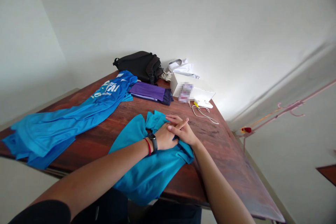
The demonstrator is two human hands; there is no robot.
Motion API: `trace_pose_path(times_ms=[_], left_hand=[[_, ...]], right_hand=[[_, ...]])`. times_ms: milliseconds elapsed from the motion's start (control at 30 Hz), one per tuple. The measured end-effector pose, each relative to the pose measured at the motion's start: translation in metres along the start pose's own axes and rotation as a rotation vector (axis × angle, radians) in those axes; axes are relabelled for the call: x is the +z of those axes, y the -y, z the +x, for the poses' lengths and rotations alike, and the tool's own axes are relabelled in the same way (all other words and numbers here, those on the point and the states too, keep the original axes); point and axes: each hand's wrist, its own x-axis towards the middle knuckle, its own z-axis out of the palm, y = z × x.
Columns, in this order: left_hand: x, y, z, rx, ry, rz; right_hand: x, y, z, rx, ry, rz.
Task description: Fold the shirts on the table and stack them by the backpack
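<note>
A teal garment (154,175) lies bunched at the table's near edge, part of it hanging over the edge. My left hand (166,137), with a black watch (152,142) and a red string (147,146) at the wrist, rests on the garment. Its index finger is stretched out; the other fingers are partly hidden. My right hand (185,133) crosses my left hand from the right, fingers extended and thumb over the left fingers. A small folded teal piece (155,120) shows just beyond the hands. Whether cloth is pinched beneath them is hidden.
On the dark wooden table (223,168) a blue printed shirt (70,122) stretches along the left. Behind are folded purple cloth (148,91), a black bag (139,64), a white box (199,89) and a white cable (203,113). A pink rack (278,112) stands at right.
</note>
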Motion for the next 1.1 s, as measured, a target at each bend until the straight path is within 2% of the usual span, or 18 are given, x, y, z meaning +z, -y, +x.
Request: trace_pose_path(times_ms=[133,367,767,933,1100], left_hand=[[-0.004,-0.003,0.001,0.008,0.024,0.013],[-0.005,-0.007,0.001,0.002,-0.022,0.007],[-0.008,-0.007,0.002,0.034,-0.029,-0.047],[-0.011,-0.010,0.003,0.058,-0.042,-0.069],[-0.012,-0.009,0.005,0.066,-0.034,-0.005]], right_hand=[[0.002,0.000,0.000,0.027,-0.042,-0.017],[0.006,-0.003,0.000,0.014,-0.157,-0.099],[0.009,0.008,-0.001,0.030,-0.207,-0.166],[0.009,0.011,-0.001,-0.005,-0.218,-0.158],[0.010,0.015,-0.001,-0.031,-0.234,-0.152]])
